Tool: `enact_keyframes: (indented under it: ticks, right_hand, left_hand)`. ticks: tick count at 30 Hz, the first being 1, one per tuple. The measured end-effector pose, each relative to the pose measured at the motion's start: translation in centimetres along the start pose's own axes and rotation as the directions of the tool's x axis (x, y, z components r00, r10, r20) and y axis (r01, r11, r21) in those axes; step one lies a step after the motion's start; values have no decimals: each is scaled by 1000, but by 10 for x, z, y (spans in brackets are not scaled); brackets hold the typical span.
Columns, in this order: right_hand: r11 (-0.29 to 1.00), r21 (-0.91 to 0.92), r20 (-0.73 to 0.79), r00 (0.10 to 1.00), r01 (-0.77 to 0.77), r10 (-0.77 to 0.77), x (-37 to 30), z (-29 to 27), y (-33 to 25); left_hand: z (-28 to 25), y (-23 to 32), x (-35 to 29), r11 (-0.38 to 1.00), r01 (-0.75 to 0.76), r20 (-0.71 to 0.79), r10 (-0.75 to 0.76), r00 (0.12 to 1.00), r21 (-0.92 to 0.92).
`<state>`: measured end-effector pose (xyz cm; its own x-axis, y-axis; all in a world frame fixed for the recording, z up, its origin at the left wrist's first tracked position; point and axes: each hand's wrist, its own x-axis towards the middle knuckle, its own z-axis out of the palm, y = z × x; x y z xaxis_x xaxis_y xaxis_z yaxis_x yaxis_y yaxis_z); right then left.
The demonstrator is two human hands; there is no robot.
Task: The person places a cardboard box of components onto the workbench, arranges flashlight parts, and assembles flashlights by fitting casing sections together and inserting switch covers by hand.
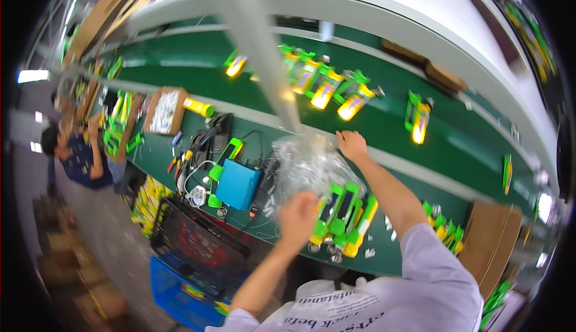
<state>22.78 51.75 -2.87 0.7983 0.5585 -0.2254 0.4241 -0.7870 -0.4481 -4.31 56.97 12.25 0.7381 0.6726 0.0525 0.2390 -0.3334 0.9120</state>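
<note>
A crumpled clear plastic bag (311,163) with small pale things in it lies on the green workbench in front of me. My right hand (353,145) is closed at the bag's far right edge, its fingers curled; what they hold is hidden. My left hand (298,215) is at the near side of the bag, smeared by motion, so its fingers do not show clearly. Just right of it, several green-and-yellow flashlight-like lamps (343,212) with dark panels lie in a cluster near the bench's front edge.
Beyond the bench, a green conveyor belt (393,134) carries several lit lamps (358,102). A blue box-shaped device (237,184) with cables stands left. A carton (165,110) sits farther left; another carton (489,239) stands right. A grey post (255,38) rises ahead. A co-worker (81,155) is far left.
</note>
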Motion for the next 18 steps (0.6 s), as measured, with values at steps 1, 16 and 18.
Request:
enact_keyframes:
  ticks: [1,16,18]
  right_hand:
    - [989,-144,-7,999,33,-34,7,12,-1]
    - [885,-401,-387,833,234,-396,22,65,29]
    - [934,-285,-285,912,213,-295,16,55,-10]
  left_hand:
    - [-27,-12,39,974,67,-95,-89,991,-217]
    - [-102,-241,536,602,183,-86,-186,979,777]
    - [-106,-264,553,569,197,-110,-185,977,799]
